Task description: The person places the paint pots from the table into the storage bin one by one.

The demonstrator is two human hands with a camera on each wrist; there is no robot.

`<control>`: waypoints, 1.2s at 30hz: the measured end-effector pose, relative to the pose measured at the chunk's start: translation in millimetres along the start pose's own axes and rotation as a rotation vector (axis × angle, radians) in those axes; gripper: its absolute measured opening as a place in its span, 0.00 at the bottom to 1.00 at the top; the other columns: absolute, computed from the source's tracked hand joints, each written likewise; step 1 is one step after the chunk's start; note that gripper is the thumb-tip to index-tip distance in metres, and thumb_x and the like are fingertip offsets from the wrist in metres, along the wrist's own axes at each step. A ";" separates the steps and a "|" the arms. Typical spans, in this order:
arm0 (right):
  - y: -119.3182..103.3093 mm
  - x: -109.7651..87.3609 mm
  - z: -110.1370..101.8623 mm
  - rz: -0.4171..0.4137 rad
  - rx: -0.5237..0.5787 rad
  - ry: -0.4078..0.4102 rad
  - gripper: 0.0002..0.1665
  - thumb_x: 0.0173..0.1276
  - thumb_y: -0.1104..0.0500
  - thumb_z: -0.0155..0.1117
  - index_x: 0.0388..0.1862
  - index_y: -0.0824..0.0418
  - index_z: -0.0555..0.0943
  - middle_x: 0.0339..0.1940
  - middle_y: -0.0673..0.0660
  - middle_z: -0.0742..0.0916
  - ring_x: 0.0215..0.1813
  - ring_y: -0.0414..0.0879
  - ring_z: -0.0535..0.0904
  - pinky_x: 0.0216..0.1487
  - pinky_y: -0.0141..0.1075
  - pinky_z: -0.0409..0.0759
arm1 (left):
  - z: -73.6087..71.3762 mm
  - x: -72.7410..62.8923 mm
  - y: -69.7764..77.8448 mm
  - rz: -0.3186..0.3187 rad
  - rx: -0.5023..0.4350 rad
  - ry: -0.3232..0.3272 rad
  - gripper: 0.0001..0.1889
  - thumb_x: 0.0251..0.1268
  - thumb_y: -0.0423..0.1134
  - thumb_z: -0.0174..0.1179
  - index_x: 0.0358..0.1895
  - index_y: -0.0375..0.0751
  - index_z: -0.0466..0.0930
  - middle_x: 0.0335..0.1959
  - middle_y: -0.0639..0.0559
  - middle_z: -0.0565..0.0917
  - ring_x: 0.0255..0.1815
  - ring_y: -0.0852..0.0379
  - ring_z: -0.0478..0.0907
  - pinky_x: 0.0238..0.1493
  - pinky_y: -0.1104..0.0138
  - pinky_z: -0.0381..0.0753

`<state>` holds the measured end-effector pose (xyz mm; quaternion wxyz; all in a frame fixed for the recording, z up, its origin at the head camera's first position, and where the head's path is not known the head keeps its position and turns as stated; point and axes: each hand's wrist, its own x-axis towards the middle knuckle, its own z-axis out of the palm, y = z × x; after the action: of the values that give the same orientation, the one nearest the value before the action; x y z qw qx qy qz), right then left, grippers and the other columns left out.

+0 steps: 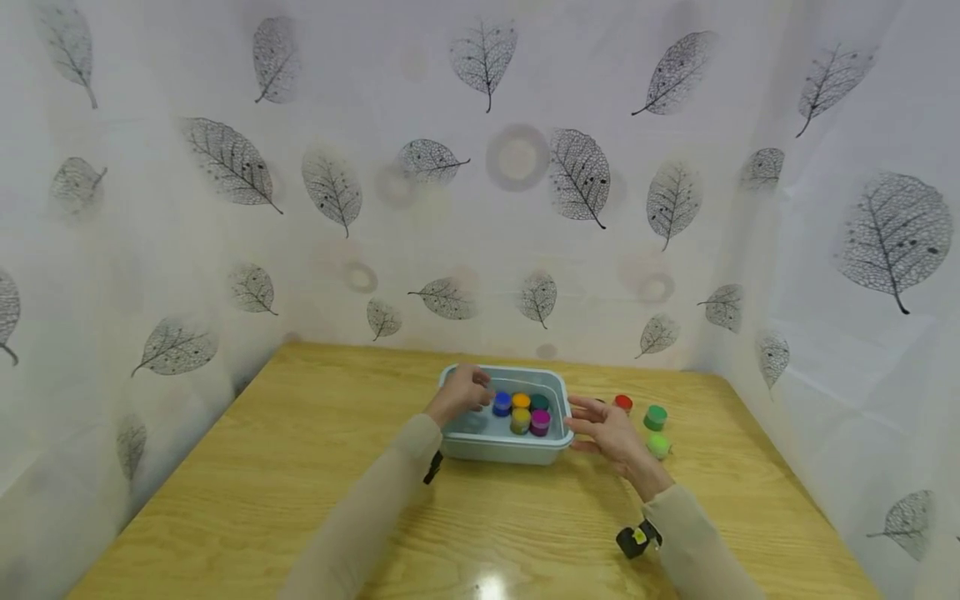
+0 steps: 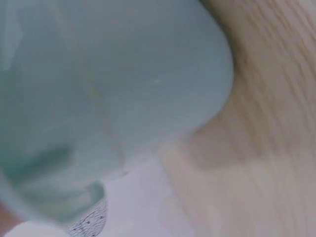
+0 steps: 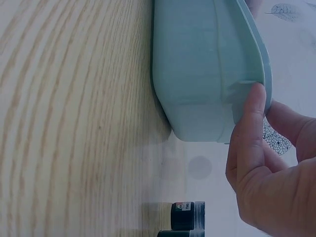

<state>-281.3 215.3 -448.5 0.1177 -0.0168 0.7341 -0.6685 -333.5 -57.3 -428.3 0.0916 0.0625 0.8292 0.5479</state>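
A pale blue-green plastic tub (image 1: 498, 451) stands on the table, its long side toward me. Inside it sit small paint jars: a blue jar (image 1: 502, 405), an orange jar (image 1: 521, 402), a dark teal jar (image 1: 538, 403), a yellow-ochre jar (image 1: 520, 421) and a purple jar (image 1: 540, 422). My left hand (image 1: 467, 390) reaches over the tub's left end, fingers loosely bent close to the blue jar, with nothing seen in them. At the right end, my right hand (image 3: 266, 158) pinches the rim between thumb and fingers. The left wrist view shows mostly the tub's outer wall (image 2: 148, 74).
To the right of the tub stand a red jar (image 1: 622, 403), a green jar (image 1: 656, 417) and a light green jar (image 1: 658, 446). Another dark-topped jar is mostly hidden behind my right hand. A leaf-patterned curtain (image 1: 450, 225) encloses the wooden table (image 1: 322, 433) at the back and sides.
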 end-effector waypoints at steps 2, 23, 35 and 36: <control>0.5 -0.1 -0.2 -0.002 0.001 0.003 0.34 0.70 0.61 0.63 0.73 0.64 0.65 0.68 0.72 0.73 0.56 0.52 0.82 0.50 0.43 0.87 | -4.4 -2.1 1.9 0.018 -0.031 0.020 0.18 0.64 0.29 0.61 0.56 0.26 0.76 0.49 0.35 0.82 0.42 0.45 0.84 0.45 0.58 0.88; -7.7 -19.2 -45.7 -0.115 -0.163 0.022 0.33 0.75 0.58 0.58 0.73 0.70 0.62 0.71 0.74 0.69 0.60 0.46 0.79 0.62 0.41 0.81 | -54.5 -41.3 -20.1 -0.009 -0.101 0.206 0.11 0.67 0.40 0.63 0.46 0.37 0.83 0.34 0.49 0.80 0.31 0.56 0.73 0.27 0.71 0.76; -2.5 -26.4 -64.6 -0.114 -0.269 0.099 0.33 0.74 0.57 0.60 0.72 0.70 0.64 0.70 0.71 0.71 0.53 0.30 0.79 0.61 0.32 0.80 | -67.1 -48.9 -37.9 -0.043 -0.150 0.191 0.18 0.62 0.33 0.65 0.56 0.34 0.79 0.43 0.43 0.80 0.39 0.52 0.76 0.31 0.69 0.79; -1.6 -26.0 -64.3 -0.111 -0.276 0.109 0.32 0.73 0.58 0.60 0.71 0.70 0.65 0.69 0.71 0.72 0.54 0.34 0.79 0.61 0.32 0.80 | -66.9 -49.8 -39.0 -0.045 -0.156 0.185 0.20 0.61 0.32 0.65 0.57 0.34 0.78 0.46 0.42 0.79 0.41 0.52 0.76 0.33 0.67 0.80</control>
<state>-268.8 282.7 -438.0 0.0369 -0.0371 0.8223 -0.5667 -299.8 -142.7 -434.4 0.0315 -0.0143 0.7902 0.6119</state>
